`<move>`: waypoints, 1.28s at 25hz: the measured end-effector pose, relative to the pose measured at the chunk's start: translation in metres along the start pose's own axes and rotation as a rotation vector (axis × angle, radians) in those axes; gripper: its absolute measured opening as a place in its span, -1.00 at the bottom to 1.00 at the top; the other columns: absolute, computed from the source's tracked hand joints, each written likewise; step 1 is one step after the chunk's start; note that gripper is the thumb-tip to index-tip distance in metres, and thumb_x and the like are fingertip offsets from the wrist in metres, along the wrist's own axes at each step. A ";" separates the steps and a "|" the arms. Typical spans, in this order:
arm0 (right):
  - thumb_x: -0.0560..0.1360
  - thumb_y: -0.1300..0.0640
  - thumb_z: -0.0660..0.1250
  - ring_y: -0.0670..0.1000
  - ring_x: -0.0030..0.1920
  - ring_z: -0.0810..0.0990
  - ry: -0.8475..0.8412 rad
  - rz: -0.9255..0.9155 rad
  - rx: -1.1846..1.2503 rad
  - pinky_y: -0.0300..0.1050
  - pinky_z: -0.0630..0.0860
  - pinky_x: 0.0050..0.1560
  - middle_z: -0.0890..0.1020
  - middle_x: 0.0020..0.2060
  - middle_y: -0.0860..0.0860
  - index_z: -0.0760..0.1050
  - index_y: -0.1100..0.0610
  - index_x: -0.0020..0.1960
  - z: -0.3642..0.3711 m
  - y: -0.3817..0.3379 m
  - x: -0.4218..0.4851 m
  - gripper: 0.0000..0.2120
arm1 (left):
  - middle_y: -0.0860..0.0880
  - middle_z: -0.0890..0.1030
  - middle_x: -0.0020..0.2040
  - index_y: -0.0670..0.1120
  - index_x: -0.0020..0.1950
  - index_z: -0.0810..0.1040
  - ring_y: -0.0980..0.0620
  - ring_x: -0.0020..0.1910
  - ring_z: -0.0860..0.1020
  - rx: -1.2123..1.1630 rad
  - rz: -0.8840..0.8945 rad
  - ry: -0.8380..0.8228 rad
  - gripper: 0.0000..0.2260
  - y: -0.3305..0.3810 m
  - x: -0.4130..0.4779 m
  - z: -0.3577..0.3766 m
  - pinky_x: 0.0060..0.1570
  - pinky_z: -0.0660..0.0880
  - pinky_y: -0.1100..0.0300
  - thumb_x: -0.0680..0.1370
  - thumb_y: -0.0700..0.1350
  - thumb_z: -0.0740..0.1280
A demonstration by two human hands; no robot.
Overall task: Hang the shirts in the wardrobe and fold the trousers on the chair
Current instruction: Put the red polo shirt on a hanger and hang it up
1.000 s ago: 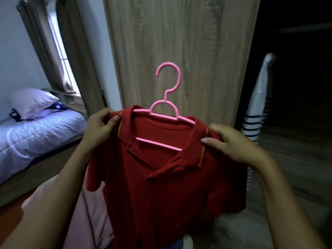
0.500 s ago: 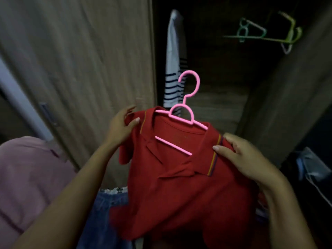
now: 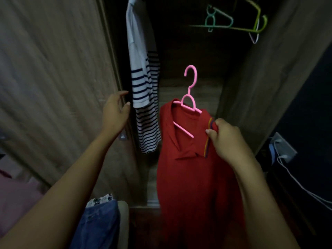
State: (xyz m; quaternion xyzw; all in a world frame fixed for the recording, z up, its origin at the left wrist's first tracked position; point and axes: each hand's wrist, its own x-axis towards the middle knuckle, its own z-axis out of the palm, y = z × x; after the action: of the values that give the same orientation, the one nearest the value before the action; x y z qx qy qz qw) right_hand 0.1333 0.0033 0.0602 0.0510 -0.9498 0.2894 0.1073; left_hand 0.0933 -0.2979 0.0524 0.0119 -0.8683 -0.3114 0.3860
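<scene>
Over on the left stands the wardrobe door (image 3: 53, 87), and low beside it lies a heap of blue jeans (image 3: 100, 225), not yet folded. The left hand (image 3: 115, 114) hovers at the door's edge, fingers loose and spread, holding nothing. Whether it touches the wood I cannot tell. Just inside hangs a striped shirt (image 3: 145, 108). Next to it, in the open mouth of the wardrobe, the red polo shirt (image 3: 194, 177) sits on its pink hanger (image 3: 190, 97), hook upright but on no rail. The right hand (image 3: 226, 141) pinches the shirt's shoulder by the collar, fingers curled round the cloth, and the hanger tips down toward it. Up at the right hang empty hangers (image 3: 221, 22), green and lime. The rail itself is lost in the dark. To my eye the lift would go better with the left hand taking the hanger's neck. That way the hook meets the rail squarely in the gap between the striped shirt and the empty hangers.
</scene>
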 end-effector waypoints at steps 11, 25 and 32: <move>0.61 0.24 0.10 0.34 0.19 0.47 0.167 -0.044 -0.036 0.05 0.42 0.11 0.51 0.16 0.30 0.33 0.24 0.24 -0.019 -0.103 0.136 -0.77 | -0.18 0.20 0.51 -0.21 0.47 0.26 -0.08 0.49 0.17 0.120 0.321 0.386 -0.54 0.019 0.140 -0.031 0.45 0.02 0.29 0.59 -0.13 0.23; 0.49 0.23 0.32 0.22 0.18 0.52 0.233 -0.134 -0.153 -0.04 0.49 -0.01 0.50 0.19 0.19 0.37 0.29 0.28 -0.063 -0.207 0.326 -0.61 | -0.09 -0.09 0.57 -0.09 0.56 -0.05 0.00 0.55 -0.13 0.400 0.435 0.479 -0.43 0.037 0.243 -0.062 0.50 -0.17 -0.01 0.60 -0.04 0.09; 0.53 0.30 0.19 0.21 0.18 0.54 0.217 -0.090 -0.139 -0.08 0.45 -0.06 0.53 0.19 0.20 0.40 0.31 0.26 -0.061 -0.225 0.350 -0.69 | -0.09 -0.07 0.57 -0.08 0.56 -0.03 -0.02 0.55 -0.09 0.424 0.434 0.519 -0.44 0.034 0.245 -0.058 0.50 -0.14 -0.03 0.60 -0.04 0.07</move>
State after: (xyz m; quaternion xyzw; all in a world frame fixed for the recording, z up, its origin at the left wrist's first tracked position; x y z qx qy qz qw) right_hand -0.1608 -0.1605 0.3123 0.0544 -0.9472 0.2214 0.2253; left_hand -0.0314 -0.3653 0.2628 -0.0139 -0.7691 -0.0231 0.6385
